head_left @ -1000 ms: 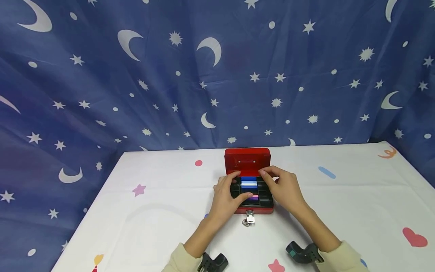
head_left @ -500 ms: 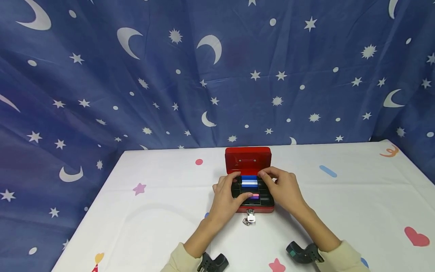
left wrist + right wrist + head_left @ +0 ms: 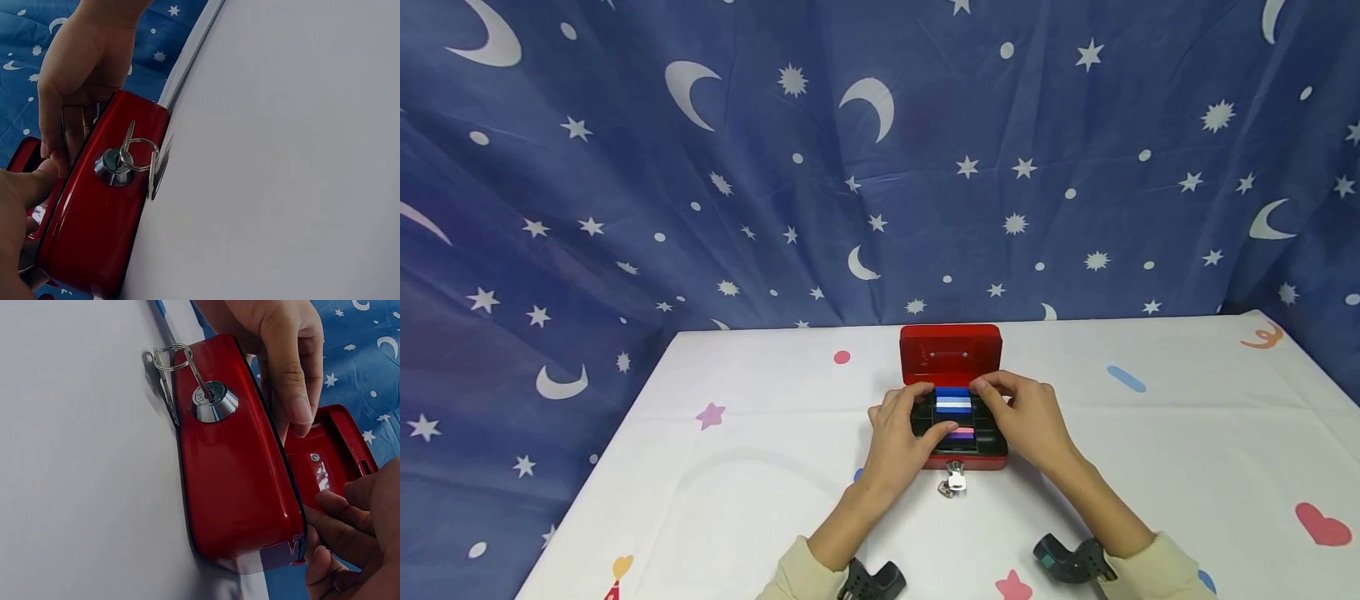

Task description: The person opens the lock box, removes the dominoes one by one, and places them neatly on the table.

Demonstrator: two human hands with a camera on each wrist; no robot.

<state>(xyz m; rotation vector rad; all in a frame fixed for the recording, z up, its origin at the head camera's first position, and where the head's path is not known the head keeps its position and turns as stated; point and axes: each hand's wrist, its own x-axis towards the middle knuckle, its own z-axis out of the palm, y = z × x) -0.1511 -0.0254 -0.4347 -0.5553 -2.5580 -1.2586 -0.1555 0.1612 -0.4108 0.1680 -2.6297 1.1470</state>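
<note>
A small red cash box (image 3: 951, 354) stands on the table with its lid raised. Inside lies a black divided tray (image 3: 991, 437). Blue and white strips (image 3: 953, 402) cross its middle at the back, with pink and purple strips (image 3: 962, 433) nearer the front. My left hand (image 3: 895, 442) reaches over the tray's left side, fingers stretched to the back and thumb by the pink strip. My right hand (image 3: 1030, 417) has thumb and forefinger close together at the right end of the back blue strip; whether they pinch it is hidden. The box lock (image 3: 114, 165) holds a key.
A key ring (image 3: 174, 356) with a second key hangs from the lock in front of the box. The table (image 3: 760, 492) wears a white cloth with printed shapes. A blue curtain (image 3: 737, 208) with moons and stars stands behind and to the left.
</note>
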